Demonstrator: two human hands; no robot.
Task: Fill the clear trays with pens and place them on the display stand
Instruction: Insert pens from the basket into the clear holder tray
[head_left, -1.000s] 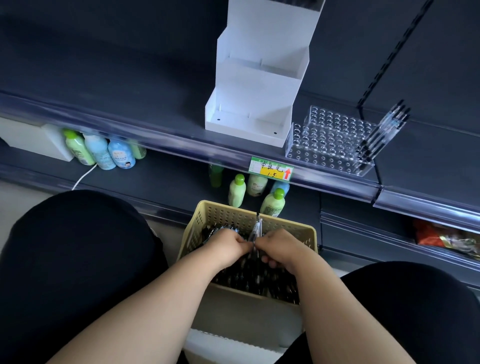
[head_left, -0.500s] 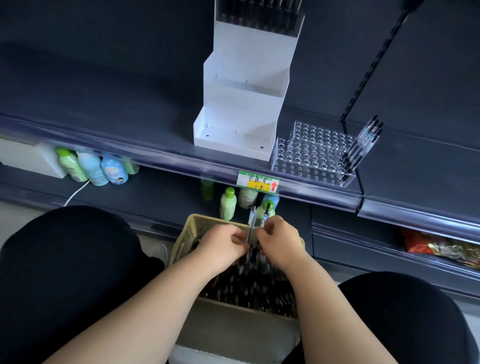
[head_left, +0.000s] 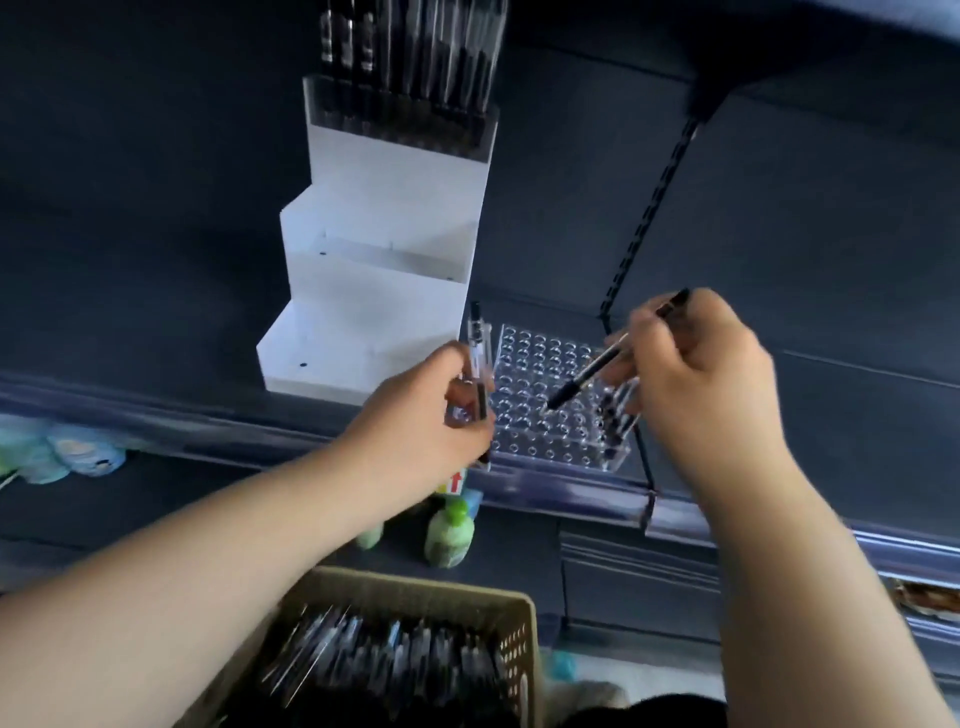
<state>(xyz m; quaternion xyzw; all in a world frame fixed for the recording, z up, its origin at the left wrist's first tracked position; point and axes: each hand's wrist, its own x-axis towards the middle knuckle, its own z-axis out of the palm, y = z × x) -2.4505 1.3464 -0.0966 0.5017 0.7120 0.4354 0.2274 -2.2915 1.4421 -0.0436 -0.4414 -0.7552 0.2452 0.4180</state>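
Note:
A clear tray full of round holes lies on the dark shelf, with a few pens standing along its right side. My right hand grips a black pen slanted over the tray, tip pointing down-left. My left hand holds a couple of clear pens upright at the tray's left edge. Just left of the tray stands the white stepped display stand; its top step holds a tray of pens. A beige basket of pens sits below.
Green and blue bottles stand on the lower shelf, more at the far left. A slotted upright runs up the back wall right of the tray. The shelf's front rail carries a price tag partly hidden by my left hand.
Both hands rose from the basket to the shelf, carrying pens. The right hand now holds one pen over the tray; the view has tilted upward.

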